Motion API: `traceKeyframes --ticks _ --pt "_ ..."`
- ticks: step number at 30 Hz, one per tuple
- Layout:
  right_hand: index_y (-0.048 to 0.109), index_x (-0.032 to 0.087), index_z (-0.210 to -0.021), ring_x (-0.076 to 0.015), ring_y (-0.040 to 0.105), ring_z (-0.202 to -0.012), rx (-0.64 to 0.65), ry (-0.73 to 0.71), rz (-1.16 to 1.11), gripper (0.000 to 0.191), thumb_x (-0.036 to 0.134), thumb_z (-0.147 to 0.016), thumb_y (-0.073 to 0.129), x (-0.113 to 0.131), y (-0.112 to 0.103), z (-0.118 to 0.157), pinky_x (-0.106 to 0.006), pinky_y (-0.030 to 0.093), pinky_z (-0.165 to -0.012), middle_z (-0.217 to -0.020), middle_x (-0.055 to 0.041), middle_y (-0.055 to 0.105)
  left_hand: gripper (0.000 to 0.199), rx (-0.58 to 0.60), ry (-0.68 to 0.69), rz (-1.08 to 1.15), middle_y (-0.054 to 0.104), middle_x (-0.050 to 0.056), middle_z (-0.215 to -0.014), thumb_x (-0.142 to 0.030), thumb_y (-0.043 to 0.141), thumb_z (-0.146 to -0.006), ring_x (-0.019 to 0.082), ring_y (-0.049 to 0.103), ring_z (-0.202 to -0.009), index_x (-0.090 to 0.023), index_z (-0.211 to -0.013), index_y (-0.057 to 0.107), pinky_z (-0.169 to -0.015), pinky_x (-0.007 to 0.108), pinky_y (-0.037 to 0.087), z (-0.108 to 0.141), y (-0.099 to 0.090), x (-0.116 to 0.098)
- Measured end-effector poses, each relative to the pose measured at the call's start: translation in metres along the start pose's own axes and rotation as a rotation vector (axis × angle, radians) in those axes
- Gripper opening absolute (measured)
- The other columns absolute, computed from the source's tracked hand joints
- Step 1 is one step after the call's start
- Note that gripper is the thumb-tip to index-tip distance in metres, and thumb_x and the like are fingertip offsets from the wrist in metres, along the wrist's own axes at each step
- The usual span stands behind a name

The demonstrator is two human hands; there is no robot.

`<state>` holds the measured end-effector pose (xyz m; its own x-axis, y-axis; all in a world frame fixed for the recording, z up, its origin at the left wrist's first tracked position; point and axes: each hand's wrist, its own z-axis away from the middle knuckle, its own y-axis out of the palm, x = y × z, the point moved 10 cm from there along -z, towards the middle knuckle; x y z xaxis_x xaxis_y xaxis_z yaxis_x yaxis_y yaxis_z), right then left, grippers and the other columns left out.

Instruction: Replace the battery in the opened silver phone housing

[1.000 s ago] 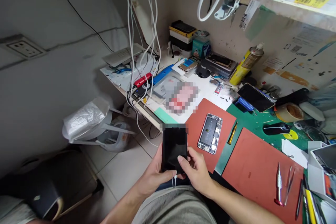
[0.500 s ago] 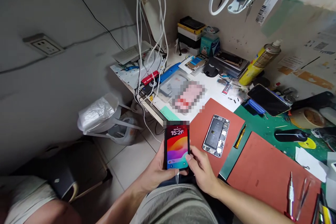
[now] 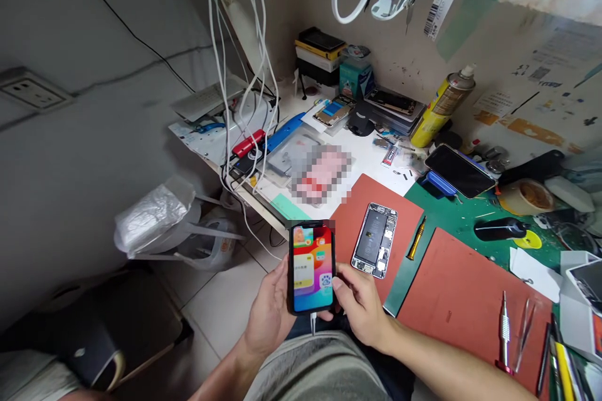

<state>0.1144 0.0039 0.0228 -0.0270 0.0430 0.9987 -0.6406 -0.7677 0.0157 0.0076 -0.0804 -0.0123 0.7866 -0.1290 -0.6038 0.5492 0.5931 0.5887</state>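
A lit smartphone (image 3: 310, 301) in a black case is held upright over my lap, its screen showing app icons and widgets. My left hand (image 3: 269, 310) is closed around its left side and lower edge. On the other side, my right hand (image 3: 361, 308) grips the right edge, its thumb at the screen's border; the fingers behind are partly hidden. A white charging cable (image 3: 313, 324) is plugged into the bottom of the phone. Close by on a reddish-brown mat (image 3: 348, 210) lies an opened phone (image 3: 374, 239) with its battery and inner parts exposed. Beside it lies a gold screwdriver (image 3: 416, 238).
A second brown mat (image 3: 470, 282) carries a silver screwdriver (image 3: 504, 329) and tweezers (image 3: 524, 333). Further back are a yellow spray can (image 3: 439, 109) and a dark-screened phone (image 3: 459, 170). White cables (image 3: 256, 44) hang over the bench's left edge. A stool (image 3: 155, 219) stands to the left.
The phone's screen has changed from a lock screen with the time to a home screen with icons. The view has turned slightly right; both hands keep their hold.
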Motion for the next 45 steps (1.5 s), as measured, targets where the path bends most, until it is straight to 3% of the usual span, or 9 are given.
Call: traceKeyframes --ticks 8,13,19,27,36,45 --pt "0.067 0.019 -0.108 -0.0142 0.054 -0.063 0.026 0.007 0.062 0.037 0.051 -0.109 0.047 -0.011 0.001 -0.001 -0.025 0.044 -0.058 -0.076 0.0008 0.060 0.065 0.057 0.035 -0.020 0.077 0.009 -0.129 -0.050 0.069 -0.096 0.035 0.077 -0.107 -0.030 -0.156 0.052 -0.079 0.050 0.071 0.001 0.003 -0.001" --pt "0.067 0.019 -0.109 -0.0130 0.048 -0.063 0.026 -0.009 0.116 0.026 0.041 -0.105 0.054 -0.010 0.000 -0.001 -0.025 0.039 -0.058 -0.076 0.0027 0.055 0.065 0.045 0.029 -0.075 0.077 0.009 -0.128 -0.038 0.076 -0.091 0.033 0.078 -0.104 -0.030 -0.152 0.054 -0.070 0.039 0.069 0.003 0.000 0.000" --pt "0.064 0.018 -0.126 -0.0133 0.054 -0.063 0.080 0.000 0.107 0.032 0.035 -0.099 0.061 -0.011 0.006 0.000 -0.025 0.046 -0.059 -0.084 0.0005 0.066 0.074 0.039 0.096 -0.120 0.079 0.006 -0.127 -0.018 0.082 -0.076 0.027 0.077 -0.110 -0.028 -0.146 0.061 -0.093 0.033 0.064 0.003 -0.007 -0.004" --pt "0.062 0.019 -0.135 -0.0191 0.064 -0.077 0.068 -0.076 0.172 0.041 0.036 -0.098 0.069 -0.007 0.006 -0.001 -0.030 0.056 -0.071 -0.093 -0.0040 0.071 0.079 0.074 0.122 -0.184 0.075 0.006 -0.136 -0.021 0.082 -0.076 0.031 0.073 -0.120 -0.030 -0.150 0.056 -0.101 0.039 0.059 0.001 -0.007 -0.005" --pt "0.061 0.022 -0.129 -0.0182 0.061 -0.075 0.108 -0.079 0.092 0.032 0.026 -0.097 0.063 -0.009 0.007 0.000 -0.029 0.051 -0.067 -0.096 -0.0033 0.070 0.081 0.077 0.089 -0.153 0.075 0.006 -0.138 -0.021 0.082 -0.076 0.035 0.068 -0.132 -0.031 -0.152 0.057 -0.113 0.047 0.054 -0.001 -0.008 -0.002" --pt "0.061 0.024 -0.138 -0.0184 0.061 -0.078 0.089 -0.119 0.134 0.040 0.025 -0.098 0.063 -0.009 0.007 0.001 -0.030 0.050 -0.069 -0.098 -0.0025 0.072 0.057 -0.129 0.054 0.076 0.078 0.008 -0.132 -0.053 0.079 -0.088 0.038 0.070 -0.129 -0.024 -0.136 0.070 -0.113 0.051 0.055 -0.002 -0.013 0.001"
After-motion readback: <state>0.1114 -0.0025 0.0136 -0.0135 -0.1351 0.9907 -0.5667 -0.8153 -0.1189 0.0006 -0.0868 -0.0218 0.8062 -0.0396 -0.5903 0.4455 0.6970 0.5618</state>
